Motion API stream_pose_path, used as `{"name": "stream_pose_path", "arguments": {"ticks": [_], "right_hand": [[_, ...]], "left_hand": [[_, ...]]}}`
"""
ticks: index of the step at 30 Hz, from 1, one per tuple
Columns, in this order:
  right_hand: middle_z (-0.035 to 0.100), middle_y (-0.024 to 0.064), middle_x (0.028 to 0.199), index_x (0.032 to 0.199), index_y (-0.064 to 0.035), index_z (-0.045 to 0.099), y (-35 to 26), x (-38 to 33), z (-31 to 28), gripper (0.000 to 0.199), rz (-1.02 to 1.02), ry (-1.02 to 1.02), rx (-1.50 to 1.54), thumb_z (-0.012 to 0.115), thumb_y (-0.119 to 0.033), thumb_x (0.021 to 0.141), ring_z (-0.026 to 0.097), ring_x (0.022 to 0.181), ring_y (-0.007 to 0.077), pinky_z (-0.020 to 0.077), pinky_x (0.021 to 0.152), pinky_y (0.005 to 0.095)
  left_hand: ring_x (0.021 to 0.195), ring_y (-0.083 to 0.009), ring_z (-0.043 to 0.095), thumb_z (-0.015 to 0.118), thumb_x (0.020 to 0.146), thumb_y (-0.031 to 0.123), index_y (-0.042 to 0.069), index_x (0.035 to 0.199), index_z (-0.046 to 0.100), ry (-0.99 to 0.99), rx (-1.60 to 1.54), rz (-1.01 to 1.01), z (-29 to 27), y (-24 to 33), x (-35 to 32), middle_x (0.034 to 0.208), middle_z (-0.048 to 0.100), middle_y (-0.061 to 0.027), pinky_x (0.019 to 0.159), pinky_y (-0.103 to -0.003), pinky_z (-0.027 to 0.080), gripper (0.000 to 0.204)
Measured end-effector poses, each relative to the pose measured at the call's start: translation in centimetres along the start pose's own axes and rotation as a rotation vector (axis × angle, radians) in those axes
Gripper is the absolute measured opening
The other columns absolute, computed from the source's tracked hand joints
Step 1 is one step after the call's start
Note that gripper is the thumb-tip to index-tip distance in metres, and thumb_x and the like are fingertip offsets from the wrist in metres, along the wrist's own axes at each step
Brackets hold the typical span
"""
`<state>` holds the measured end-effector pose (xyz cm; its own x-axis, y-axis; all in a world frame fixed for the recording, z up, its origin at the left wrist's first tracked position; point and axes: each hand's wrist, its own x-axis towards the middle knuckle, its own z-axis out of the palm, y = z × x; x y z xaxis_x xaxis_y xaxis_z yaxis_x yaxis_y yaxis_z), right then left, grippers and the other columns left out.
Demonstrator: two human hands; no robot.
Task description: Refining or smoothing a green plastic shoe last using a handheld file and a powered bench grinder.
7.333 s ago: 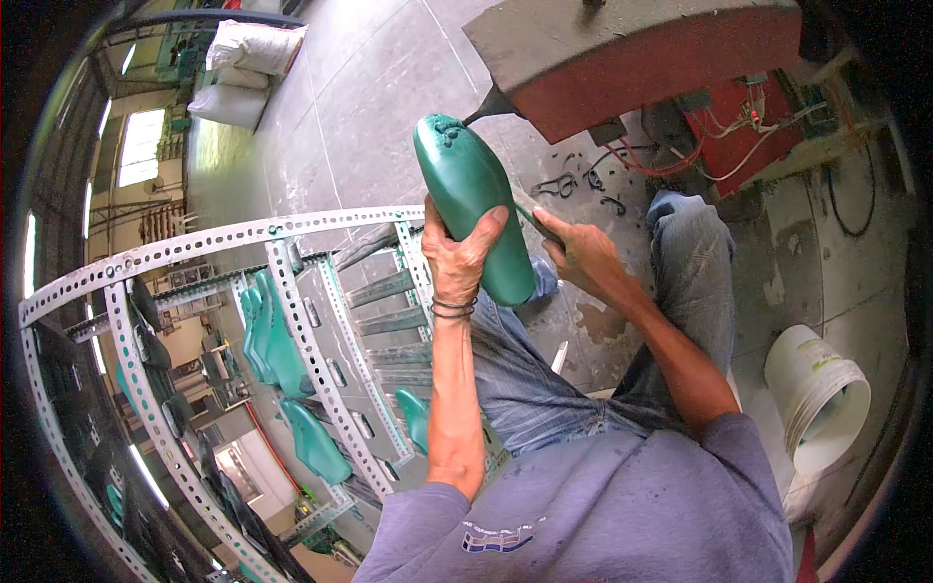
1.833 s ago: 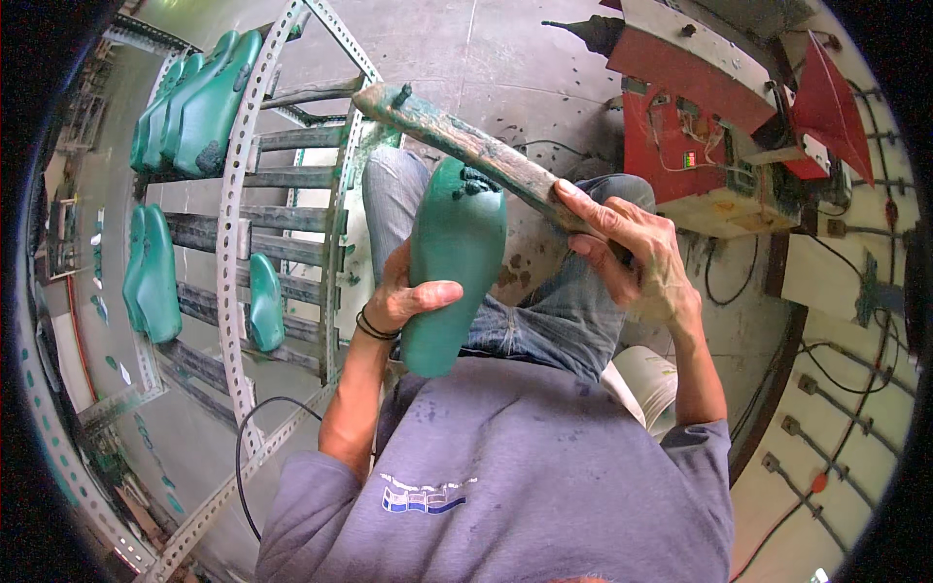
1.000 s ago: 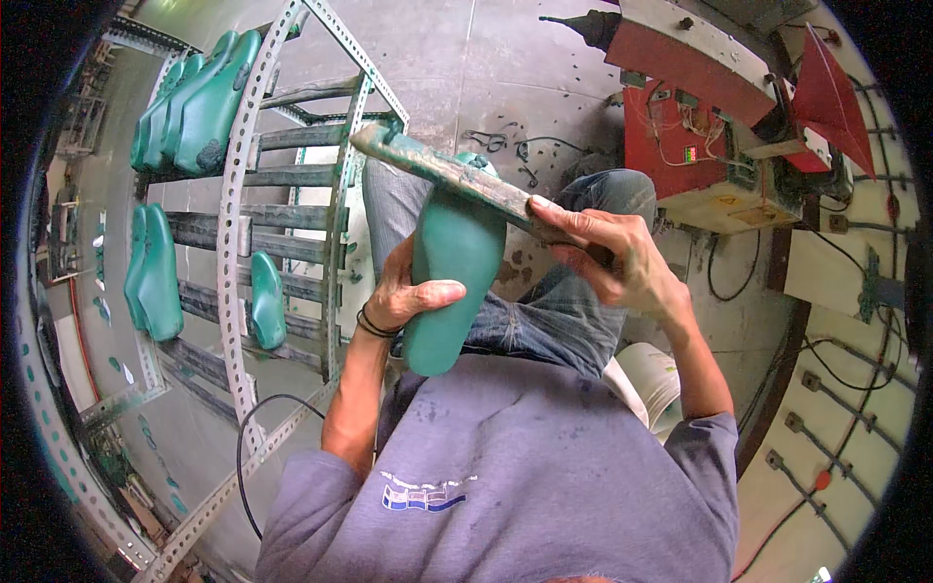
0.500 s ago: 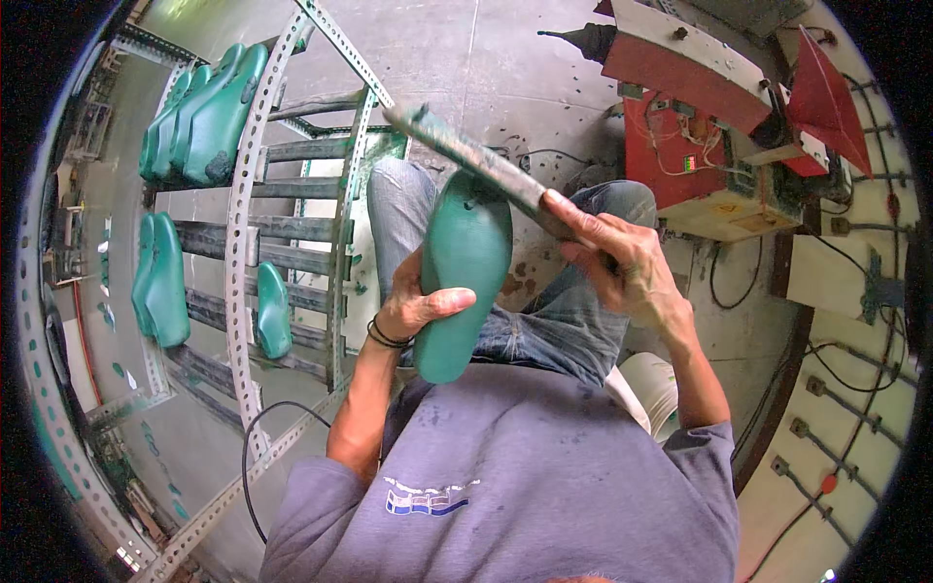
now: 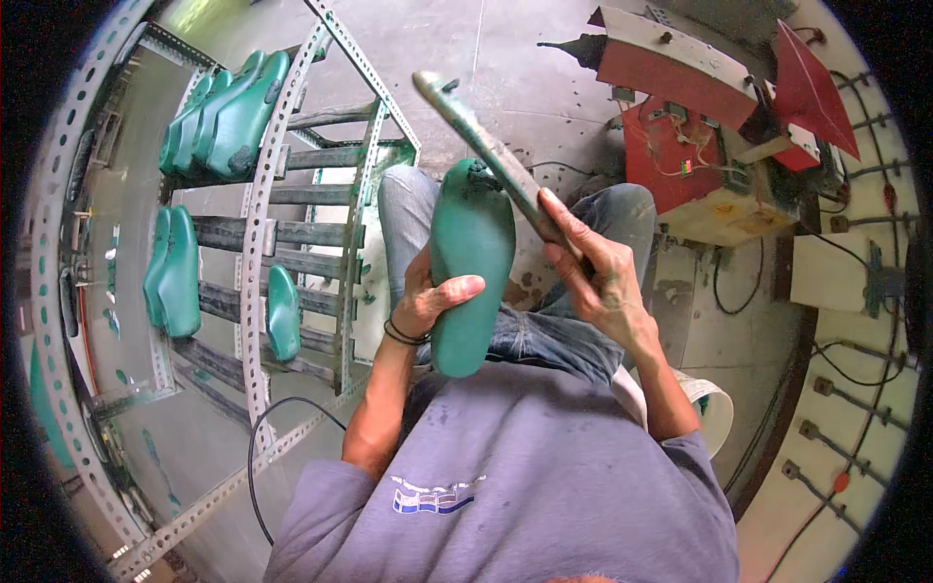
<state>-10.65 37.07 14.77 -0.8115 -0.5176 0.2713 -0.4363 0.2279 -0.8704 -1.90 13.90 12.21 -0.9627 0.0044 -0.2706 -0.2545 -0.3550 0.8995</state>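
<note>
My left hand [image 5: 433, 299] is closed around a green shoe last [image 5: 471, 262], thumb lying across its flat face. The last is held lengthwise over my lap, and a dark, rough patch [image 5: 478, 173] shows at its far end. In my right hand [image 5: 604, 277] is a long, flat, worn bar-shaped tool [image 5: 486, 144] with green stains; its exact kind I cannot make out. My forefinger stretches along the tool. It slants up and left past the last's far right edge, and whether the two touch I cannot tell.
To the left stands a perforated metal rack [image 5: 255, 233] with dark bars, bearing several more green shoe lasts [image 5: 233, 121]. A red machine [image 5: 671, 155] is at the far right. Beside my right arm is a white bucket [image 5: 714, 413]. Cables run along the right wall.
The tool has swung to a steeper slant, its far end rising away from me. My right hand has come slightly nearer and left. My left hand still grips the last.
</note>
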Motion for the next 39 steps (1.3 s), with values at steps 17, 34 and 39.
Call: {"name": "stream_pose_path", "arguments": {"ticks": [17,34,39], "right_hand": [[0.036,-0.0085,0.074,0.154,-0.0133,0.041,2.1,-6.3,2.4,0.052,0.487,0.203,0.411,0.056,-0.025,0.105,0.030,0.062,0.0033,0.0272,0.056,0.0197],[0.062,0.0010,0.078,0.118,-0.0074,0.060,5.8,-4.1,5.7,0.037,0.792,0.038,1.005,0.058,-0.038,0.098,0.055,0.049,0.0084,0.0399,0.038,0.0221],[0.064,0.0014,0.076,0.108,-0.0068,0.063,5.0,-3.0,6.3,0.041,0.880,0.134,1.196,0.064,-0.045,0.095,0.052,0.048,0.0075,0.0355,0.036,0.0203]], "left_hand": [[0.095,-0.0141,0.064,0.073,0.087,0.012,0.002,0.117,0.063,0.184,0.159,0.160,3.9,-2.8,0.8,0.104,0.068,-0.0046,0.084,-0.029,0.053,0.033],[0.103,-0.0130,0.061,0.078,0.085,0.019,0.003,0.128,0.056,0.026,0.018,0.337,4.5,1.2,6.3,0.117,0.065,-0.0056,0.088,-0.031,0.052,0.051],[0.103,-0.0123,0.062,0.079,0.088,0.023,0.004,0.130,0.055,-0.009,0.002,0.398,4.4,0.8,7.1,0.116,0.066,-0.0043,0.089,-0.030,0.052,0.052]]}}
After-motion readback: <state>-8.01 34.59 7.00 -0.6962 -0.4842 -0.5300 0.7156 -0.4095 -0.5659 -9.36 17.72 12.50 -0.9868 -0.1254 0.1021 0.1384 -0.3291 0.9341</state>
